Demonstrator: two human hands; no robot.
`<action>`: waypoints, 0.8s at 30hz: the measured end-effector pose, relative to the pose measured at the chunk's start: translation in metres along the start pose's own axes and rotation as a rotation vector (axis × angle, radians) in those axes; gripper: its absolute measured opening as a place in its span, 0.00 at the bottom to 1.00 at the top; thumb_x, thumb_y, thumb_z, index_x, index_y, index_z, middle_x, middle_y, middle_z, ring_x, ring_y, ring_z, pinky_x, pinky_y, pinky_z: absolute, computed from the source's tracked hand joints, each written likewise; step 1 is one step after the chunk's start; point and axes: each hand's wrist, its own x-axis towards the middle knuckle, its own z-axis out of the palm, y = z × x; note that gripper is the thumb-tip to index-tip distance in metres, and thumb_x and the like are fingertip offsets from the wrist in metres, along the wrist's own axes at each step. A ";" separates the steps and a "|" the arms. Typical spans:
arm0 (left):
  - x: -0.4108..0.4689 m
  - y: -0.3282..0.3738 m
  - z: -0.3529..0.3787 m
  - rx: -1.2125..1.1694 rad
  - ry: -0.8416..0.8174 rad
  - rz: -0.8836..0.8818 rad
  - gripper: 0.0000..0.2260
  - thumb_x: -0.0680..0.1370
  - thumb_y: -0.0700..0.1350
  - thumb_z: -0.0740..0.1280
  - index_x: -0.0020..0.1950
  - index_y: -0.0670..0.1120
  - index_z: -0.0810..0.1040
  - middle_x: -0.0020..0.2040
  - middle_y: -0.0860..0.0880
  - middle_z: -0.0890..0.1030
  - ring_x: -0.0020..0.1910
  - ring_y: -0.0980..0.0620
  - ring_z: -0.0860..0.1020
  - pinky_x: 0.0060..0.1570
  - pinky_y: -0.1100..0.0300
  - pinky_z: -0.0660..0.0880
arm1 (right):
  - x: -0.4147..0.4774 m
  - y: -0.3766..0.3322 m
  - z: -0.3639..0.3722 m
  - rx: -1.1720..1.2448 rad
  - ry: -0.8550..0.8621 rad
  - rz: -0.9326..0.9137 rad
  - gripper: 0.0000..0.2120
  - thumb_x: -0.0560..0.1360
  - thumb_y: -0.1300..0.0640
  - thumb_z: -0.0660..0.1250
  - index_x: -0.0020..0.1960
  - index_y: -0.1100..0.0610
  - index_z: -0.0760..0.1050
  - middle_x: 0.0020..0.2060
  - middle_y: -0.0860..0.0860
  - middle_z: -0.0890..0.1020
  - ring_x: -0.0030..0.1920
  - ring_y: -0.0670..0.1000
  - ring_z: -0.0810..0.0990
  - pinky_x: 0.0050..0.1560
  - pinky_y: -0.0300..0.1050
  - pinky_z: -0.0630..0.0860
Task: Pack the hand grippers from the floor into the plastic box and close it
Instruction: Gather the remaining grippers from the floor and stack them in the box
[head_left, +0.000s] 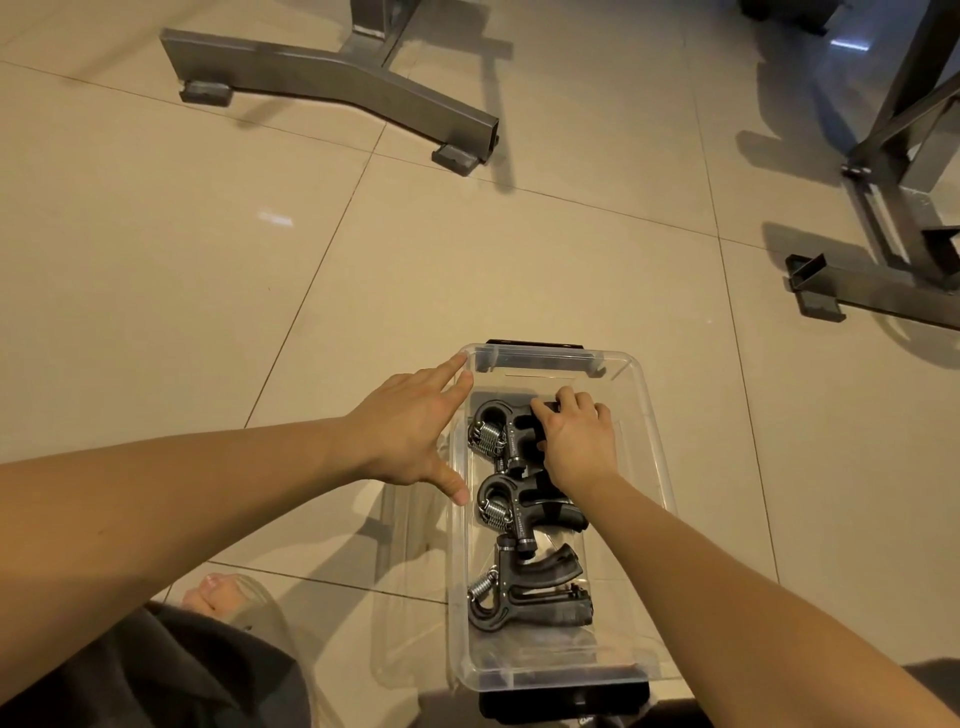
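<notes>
On the tiled floor (156, 260), your clear plastic box (652, 441) sits open at 6 o'clock, holding three hand grippers (519, 506). Your left grip (410, 431), released, rests flat against its 9 o'clock wall; your right grip (576, 441) grasps the 12 o'clock hand gripper (501, 431).

- Location type: gym or workout room.
- 11 o'clock: steel equipment base (332, 78) on pad feet.
- 2 o'clock: steel frame (883, 291) with floor rails.
- Surface: glossy beige floor tiles (156, 234).
- 5 o'clock: spring hand grippers (519, 514) in a clear plastic box (652, 431).
</notes>
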 end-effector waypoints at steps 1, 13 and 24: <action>0.000 0.000 0.000 0.004 -0.001 0.000 0.64 0.62 0.75 0.72 0.83 0.45 0.41 0.82 0.47 0.34 0.82 0.46 0.47 0.77 0.52 0.53 | 0.000 -0.001 0.000 -0.004 -0.004 0.007 0.30 0.74 0.53 0.71 0.74 0.48 0.65 0.65 0.55 0.71 0.64 0.58 0.70 0.65 0.56 0.68; -0.005 0.005 -0.005 0.109 -0.043 -0.037 0.64 0.62 0.78 0.68 0.82 0.44 0.42 0.82 0.44 0.37 0.81 0.41 0.51 0.77 0.44 0.57 | -0.020 0.008 -0.057 0.100 0.044 0.044 0.21 0.80 0.41 0.62 0.67 0.54 0.73 0.63 0.55 0.76 0.63 0.58 0.74 0.59 0.55 0.73; -0.093 0.004 -0.035 0.042 -0.025 -0.209 0.51 0.67 0.72 0.71 0.81 0.47 0.58 0.77 0.46 0.65 0.72 0.43 0.70 0.66 0.46 0.73 | -0.059 -0.041 -0.171 0.574 0.053 0.128 0.17 0.80 0.49 0.61 0.46 0.61 0.79 0.39 0.56 0.83 0.41 0.59 0.80 0.37 0.47 0.72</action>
